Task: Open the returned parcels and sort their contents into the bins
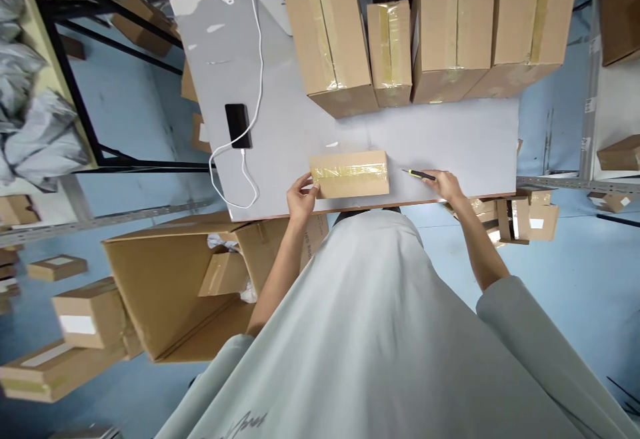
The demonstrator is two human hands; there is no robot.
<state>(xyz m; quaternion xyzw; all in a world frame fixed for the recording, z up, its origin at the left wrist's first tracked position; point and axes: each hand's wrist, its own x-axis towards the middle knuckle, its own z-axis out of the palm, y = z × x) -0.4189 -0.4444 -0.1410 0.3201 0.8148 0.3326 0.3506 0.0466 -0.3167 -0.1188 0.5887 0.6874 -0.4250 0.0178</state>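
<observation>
A small cardboard box with clear tape along its top lies near the front edge of the grey table. My left hand grips the left end of this box, thumb on the near side and fingers at the far corner. To the right of the box, my right hand is closed around a utility knife, black and yellow. The knife's thin tip points left toward the box and stays apart from it.
Several taped cardboard boxes stand along the table's back. A black phone with a white cable lies at left. A large open carton sits below the table's left front, with a smaller box inside. A black-framed rack stands left.
</observation>
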